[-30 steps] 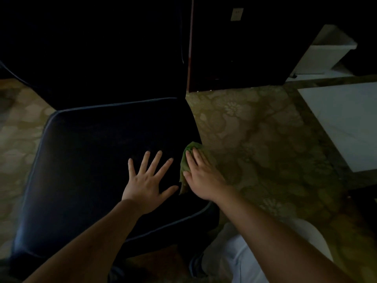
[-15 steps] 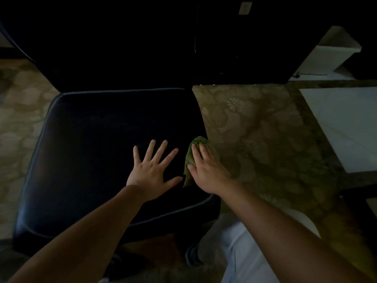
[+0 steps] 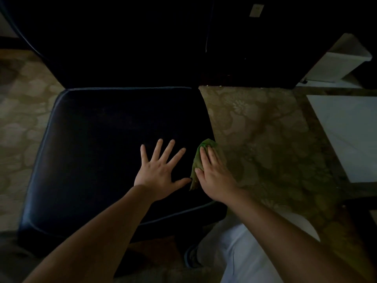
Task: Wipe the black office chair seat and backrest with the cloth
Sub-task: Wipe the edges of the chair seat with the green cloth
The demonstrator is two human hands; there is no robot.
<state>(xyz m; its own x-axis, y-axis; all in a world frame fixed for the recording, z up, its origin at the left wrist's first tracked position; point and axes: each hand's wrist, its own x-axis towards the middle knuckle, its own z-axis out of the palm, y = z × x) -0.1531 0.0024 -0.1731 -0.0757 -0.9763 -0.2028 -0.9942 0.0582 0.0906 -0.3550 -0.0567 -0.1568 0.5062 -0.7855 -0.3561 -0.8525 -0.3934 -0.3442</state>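
The left hand (image 3: 158, 172) is laid flat on the seat (image 3: 98, 152), with the fingers spread wide and nothing held in it. It is likely put there so that the chair is kept from turning or rolling while it is rubbed. The right hand (image 3: 214, 176) is pressed flat on the green cloth (image 3: 197, 162), with the fingers straight and not curled round it. That way more of the cloth can be pushed over the seat at once. The cloth is bunched up under that hand at the right edge of the seat, near the front corner. The left thumb is seen just beside the cloth, so that hand may have to be lifted if the cloth is slid to the left. The backrest (image 3: 122, 48) is stood up at the far side of the seat, and it is so dark that little of it can be made out. A flowery carpet (image 3: 265, 123) is spread under the chair. A leg in pale trousers (image 3: 244, 252) is seen by the front of the seat. A white bin (image 3: 338, 62) and a white flat slab (image 3: 350, 135) are placed well apart from the chair, on the right.
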